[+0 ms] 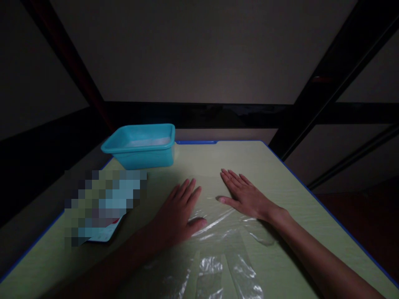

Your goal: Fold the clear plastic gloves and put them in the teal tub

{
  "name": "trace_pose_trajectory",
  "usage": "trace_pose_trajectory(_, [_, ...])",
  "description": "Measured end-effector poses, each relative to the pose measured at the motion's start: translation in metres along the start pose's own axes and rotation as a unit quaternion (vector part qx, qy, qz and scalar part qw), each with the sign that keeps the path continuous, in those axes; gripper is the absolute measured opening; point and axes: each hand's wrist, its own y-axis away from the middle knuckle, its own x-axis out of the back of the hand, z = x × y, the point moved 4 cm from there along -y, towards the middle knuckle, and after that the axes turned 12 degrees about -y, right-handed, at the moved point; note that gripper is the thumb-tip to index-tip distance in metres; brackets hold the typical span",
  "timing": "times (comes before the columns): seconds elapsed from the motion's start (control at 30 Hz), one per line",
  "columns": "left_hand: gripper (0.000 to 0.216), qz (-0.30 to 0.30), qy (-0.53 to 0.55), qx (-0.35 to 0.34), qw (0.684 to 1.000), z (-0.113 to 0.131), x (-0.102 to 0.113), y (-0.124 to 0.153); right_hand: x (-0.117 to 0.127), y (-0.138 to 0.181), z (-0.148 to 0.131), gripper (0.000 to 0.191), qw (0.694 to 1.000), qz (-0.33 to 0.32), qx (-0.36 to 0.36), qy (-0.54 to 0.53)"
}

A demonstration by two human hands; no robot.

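A clear plastic bag (212,265), thin and wrinkled, lies spread on the table with its handle-like strips toward me. My left hand (179,209) rests palm down on its left side, fingers stretched and thumb pointing right. On the right side, my right hand (241,192) also lies flat, its fingers pointing away and to the left. Both hands are open and hold nothing. The bag's far edge is hard to make out against the tabletop.
The pale green table (299,216) has a blue edge. A turquoise plastic basin (146,158) with something whitish inside stands at the back left. Nearer, at the left, lies a light blue flat object (101,234), mostly hidden by blurring. A wall rises behind the table.
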Motion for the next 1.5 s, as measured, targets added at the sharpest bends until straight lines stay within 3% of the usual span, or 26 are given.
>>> trace_pose_trajectory(0.2, [0.085, 0.013, 0.008, 0.054, 0.998, -0.011, -0.002, -0.003, 0.013, 0.001, -0.007, 0.075, 0.994, 0.071, 0.027, -0.083])
trace_pose_trajectory(0.3, [0.063, 0.06, 0.033, 0.107, 0.992, -0.018, 0.001, -0.004, 0.026, 0.004, -0.024, 0.057, 0.98, 0.131, 0.059, -0.14])
trace_pose_trajectory(0.37, [0.049, 0.107, 0.066, 0.119, 0.985, -0.021, 0.004, -0.005, 0.028, 0.006, -0.039, 0.05, 0.977, 0.13, 0.086, -0.148])
trace_pose_trajectory(0.47, [0.043, 0.129, 0.103, 0.067, 0.984, -0.015, 0.004, -0.009, 0.017, 0.004, -0.057, 0.051, 0.982, 0.082, 0.117, -0.126])
trace_pose_trajectory(0.57, [0.048, 0.086, 0.084, -0.008, 0.993, -0.005, -0.001, -0.012, 0.001, 0.002, -0.062, 0.063, 0.987, 0.052, 0.12, -0.098])
trace_pose_trajectory(0.67, [0.051, 0.053, 0.034, -0.021, 0.998, -0.002, -0.003, -0.012, -0.01, 0.001, -0.057, 0.073, 0.993, 0.035, 0.094, -0.06])
trace_pose_trajectory(0.97, [0.07, 0.002, -0.023, 0.051, 0.998, -0.022, -0.004, -0.012, -0.011, 0.002, -0.04, 0.083, 0.997, 0.031, 0.051, -0.042])
trace_pose_trajectory(1.13, [0.055, 0.062, 0.051, 0.124, 0.989, -0.04, -0.011, -0.012, -0.005, 0.001, -0.025, 0.08, 0.993, 0.056, 0.04, -0.095])
trace_pose_trajectory(1.33, [0.052, 0.092, 0.138, 0.162, 0.973, -0.051, -0.016, -0.011, 0.014, -0.002, 0.004, 0.054, 0.965, 0.178, -0.024, -0.19])
trace_pose_trajectory(1.5, [0.051, 0.107, 0.186, 0.161, 0.963, -0.052, -0.01, -0.01, 0.015, -0.005, 0.012, 0.054, 0.951, 0.163, -0.011, -0.262])
